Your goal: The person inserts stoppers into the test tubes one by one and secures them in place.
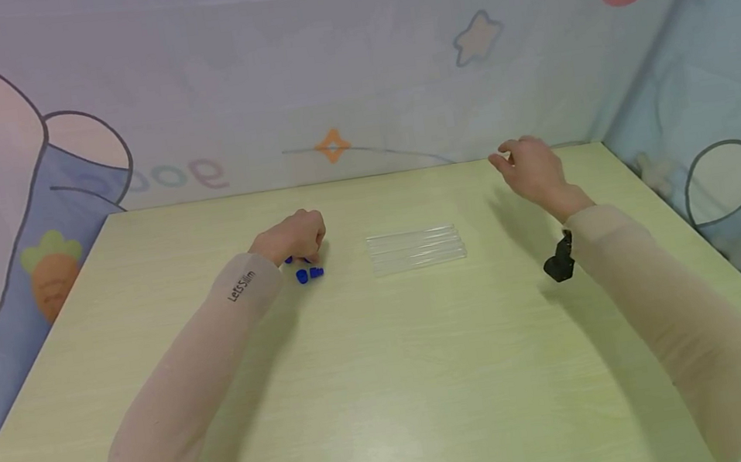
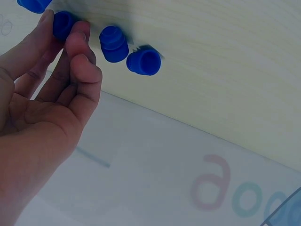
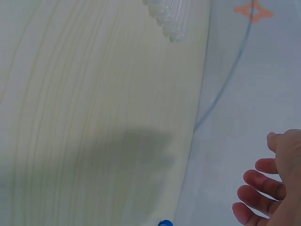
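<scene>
Between thumb and fingers, my left hand (image 1: 292, 235) pinches a small blue cap (image 2: 63, 26) at the tabletop. Close beside that hand in the left wrist view are two caps, one stepped blue cap (image 2: 114, 43) and one with its hollow end showing (image 2: 144, 61). Part of another blue cap (image 2: 35, 4) shows at the top edge. Clear test tubes (image 1: 417, 248) lie side by side on the table to the right of the left hand. Over the back right of the table, my right hand (image 1: 531, 167) hovers with loosely bent fingers and holds nothing.
The pale wooden table (image 1: 387, 354) ends at a printed cloth backdrop (image 1: 377, 66). A black device (image 1: 560, 261) is worn at the right wrist. At the bottom edge of the right wrist view, a bit of a blue object (image 3: 165, 223) shows.
</scene>
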Motion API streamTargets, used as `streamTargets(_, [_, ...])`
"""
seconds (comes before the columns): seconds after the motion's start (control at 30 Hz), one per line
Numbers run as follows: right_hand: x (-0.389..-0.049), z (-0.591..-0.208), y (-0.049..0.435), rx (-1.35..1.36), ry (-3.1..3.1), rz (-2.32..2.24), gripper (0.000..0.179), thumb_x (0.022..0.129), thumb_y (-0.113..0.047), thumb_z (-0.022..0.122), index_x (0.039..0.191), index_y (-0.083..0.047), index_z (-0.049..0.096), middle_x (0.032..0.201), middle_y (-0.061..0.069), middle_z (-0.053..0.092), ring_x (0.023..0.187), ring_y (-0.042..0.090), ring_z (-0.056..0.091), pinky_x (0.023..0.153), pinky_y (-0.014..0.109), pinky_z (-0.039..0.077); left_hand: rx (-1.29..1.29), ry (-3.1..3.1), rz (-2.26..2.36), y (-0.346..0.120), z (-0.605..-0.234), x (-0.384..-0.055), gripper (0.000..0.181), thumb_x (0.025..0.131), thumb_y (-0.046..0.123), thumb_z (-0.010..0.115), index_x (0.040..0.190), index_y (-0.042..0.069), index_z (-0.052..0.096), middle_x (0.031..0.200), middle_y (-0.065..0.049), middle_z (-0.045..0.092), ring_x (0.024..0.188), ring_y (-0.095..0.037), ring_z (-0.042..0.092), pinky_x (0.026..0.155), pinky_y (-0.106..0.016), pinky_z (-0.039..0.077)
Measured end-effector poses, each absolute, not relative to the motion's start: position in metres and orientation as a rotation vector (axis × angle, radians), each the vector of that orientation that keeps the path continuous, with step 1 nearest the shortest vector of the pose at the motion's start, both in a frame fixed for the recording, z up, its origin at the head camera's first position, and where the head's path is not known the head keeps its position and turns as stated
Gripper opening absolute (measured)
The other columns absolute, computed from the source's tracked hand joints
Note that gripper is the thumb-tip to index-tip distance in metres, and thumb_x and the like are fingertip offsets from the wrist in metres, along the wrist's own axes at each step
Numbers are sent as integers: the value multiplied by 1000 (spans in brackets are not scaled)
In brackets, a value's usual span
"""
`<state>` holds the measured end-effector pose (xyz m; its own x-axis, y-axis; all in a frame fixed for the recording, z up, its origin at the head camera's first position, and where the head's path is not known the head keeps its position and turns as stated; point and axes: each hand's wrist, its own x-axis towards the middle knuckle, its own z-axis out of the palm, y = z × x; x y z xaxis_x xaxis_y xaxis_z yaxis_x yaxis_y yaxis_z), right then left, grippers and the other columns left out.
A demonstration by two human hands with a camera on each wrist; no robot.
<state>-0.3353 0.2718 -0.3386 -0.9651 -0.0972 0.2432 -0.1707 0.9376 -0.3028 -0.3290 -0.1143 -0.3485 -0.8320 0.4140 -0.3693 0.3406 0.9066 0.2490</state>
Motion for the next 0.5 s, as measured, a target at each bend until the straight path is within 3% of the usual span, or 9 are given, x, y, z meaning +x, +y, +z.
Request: streamTargets(0.5, [-335,-339,239,331,-2882,463,47,101,-36,49,129,2,57,106,23,60,95,36,56,72,48,50,558,2649,238,-114,-346,-327,10,86,3,70,78,0,65,67,-7,63,57,-16,55,56,-23,45])
